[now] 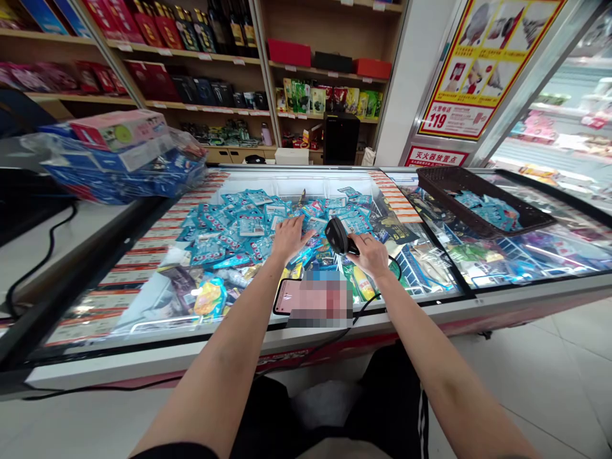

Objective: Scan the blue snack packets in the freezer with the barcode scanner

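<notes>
My left hand point(288, 238) lies with its fingers stretched out at the near edge of a spread of blue packets point(229, 223) on the freezer's glass top. Wrapped around the handle of a black barcode scanner point(337, 236) is my right hand point(371, 254); the scanner's head points left, towards the packets near my left hand. A black cable point(368, 307) hangs near my right forearm. Between my forearms a phone point(289, 297) rests on the glass, partly covered by a blurred patch.
On the right, a dark brown tray point(526, 213) holds several blue packets. A plastic-wrapped stack of boxes point(119, 150) stands at the left. Stocked shelves point(201, 54) rise behind the chest freezer point(406, 312), whose front edge is close to my body.
</notes>
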The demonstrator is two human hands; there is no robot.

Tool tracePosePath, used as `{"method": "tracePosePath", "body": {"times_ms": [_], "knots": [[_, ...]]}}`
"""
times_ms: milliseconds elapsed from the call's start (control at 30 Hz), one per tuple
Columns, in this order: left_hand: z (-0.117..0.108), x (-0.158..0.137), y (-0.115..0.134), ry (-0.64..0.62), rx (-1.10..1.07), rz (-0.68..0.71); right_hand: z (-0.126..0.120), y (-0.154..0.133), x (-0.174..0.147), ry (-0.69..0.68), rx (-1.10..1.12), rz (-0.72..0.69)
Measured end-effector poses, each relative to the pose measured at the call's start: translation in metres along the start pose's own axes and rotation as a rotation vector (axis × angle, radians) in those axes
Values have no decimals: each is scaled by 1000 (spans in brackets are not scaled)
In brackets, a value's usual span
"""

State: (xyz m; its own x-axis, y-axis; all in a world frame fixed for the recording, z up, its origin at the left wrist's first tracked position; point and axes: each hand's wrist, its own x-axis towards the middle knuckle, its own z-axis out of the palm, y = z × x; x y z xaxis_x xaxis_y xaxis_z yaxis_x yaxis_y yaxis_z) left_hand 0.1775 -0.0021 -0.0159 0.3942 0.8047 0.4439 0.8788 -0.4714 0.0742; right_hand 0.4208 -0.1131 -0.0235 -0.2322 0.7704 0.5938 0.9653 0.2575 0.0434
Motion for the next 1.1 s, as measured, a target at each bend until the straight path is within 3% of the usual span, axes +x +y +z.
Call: {"method": "tracePosePath", "body": {"times_ms": [200,467,1100], "knots": [[-3,0,1,-12,7,4,0,0,-1,-11,-19,-11],[-8,-5,-3,18,-224,-22,-7,-5,0,-13,-21,-8],[-13,-7,2,28,-195,-15,-6,-5,0,-50,-20,-82]]}}
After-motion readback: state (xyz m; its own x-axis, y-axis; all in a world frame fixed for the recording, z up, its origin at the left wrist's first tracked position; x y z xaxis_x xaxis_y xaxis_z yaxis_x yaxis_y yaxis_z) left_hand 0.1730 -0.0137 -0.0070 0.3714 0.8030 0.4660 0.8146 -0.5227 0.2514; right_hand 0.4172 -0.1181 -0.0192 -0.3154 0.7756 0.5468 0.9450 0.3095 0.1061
